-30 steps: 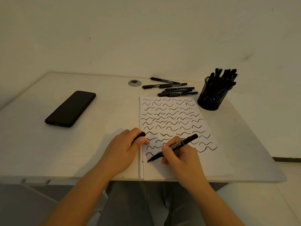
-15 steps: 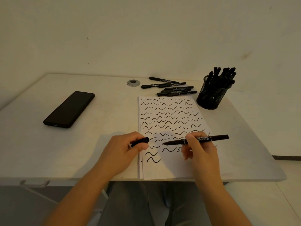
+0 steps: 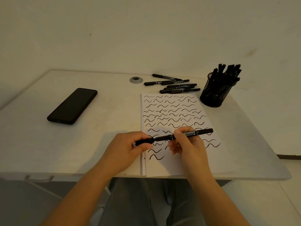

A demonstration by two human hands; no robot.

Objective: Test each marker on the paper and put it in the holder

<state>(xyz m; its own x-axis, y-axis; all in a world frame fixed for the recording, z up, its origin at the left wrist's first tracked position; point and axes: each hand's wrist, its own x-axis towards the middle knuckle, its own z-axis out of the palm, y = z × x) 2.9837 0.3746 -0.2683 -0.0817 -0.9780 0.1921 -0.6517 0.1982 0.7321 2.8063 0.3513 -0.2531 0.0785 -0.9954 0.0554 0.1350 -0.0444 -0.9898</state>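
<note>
Near the front edge of the desk (image 3: pixel 105 111), over the paper (image 3: pixel 177 167), the left hand (image 3: pixel 125 149) pinches the cap (image 3: pixel 144 141) against the tip of one marker (image 3: pixel 187 134), whose barrel the right hand (image 3: pixel 189 145) grips. Seven loose markers (image 3: pixel 177 86) lie near the back edge. At the paper's far right corner stands one mesh holder (image 3: pixel 215 95), packed with markers I cannot count. One phone (image 3: pixel 72 106) lies toward the left edge.

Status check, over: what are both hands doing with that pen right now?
Left hand pinches black cap; right hand holds black marker, capping over the squiggled white paper. Black mesh holder far right, path clear.
</note>
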